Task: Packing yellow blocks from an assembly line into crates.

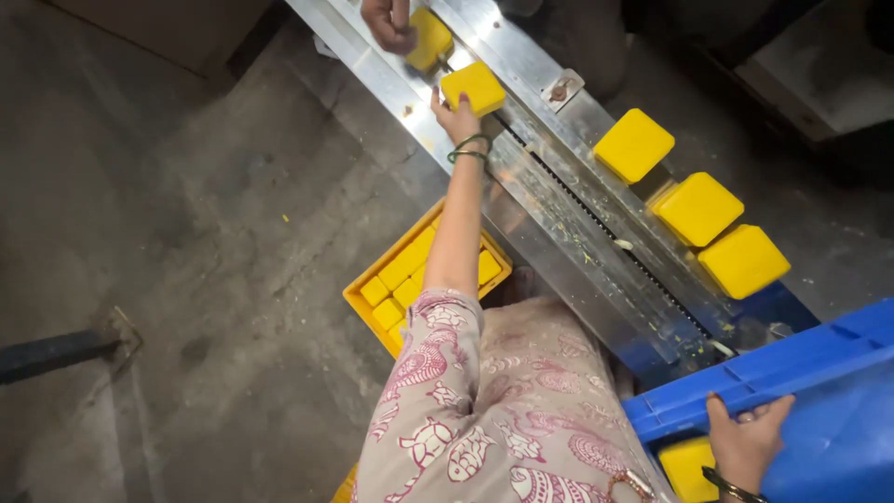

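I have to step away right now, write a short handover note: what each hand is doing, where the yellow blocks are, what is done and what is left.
Left hand: stretched out to the metal track, fingers on a yellow block.
Right hand: gripping the rim of the blue crate.
Another person's hand holds a further block at the track's far end.
Done: several blocks lie packed in the yellow tray on the floor.
Left: three blocks sit along the track's right side, plus the one under the left hand.
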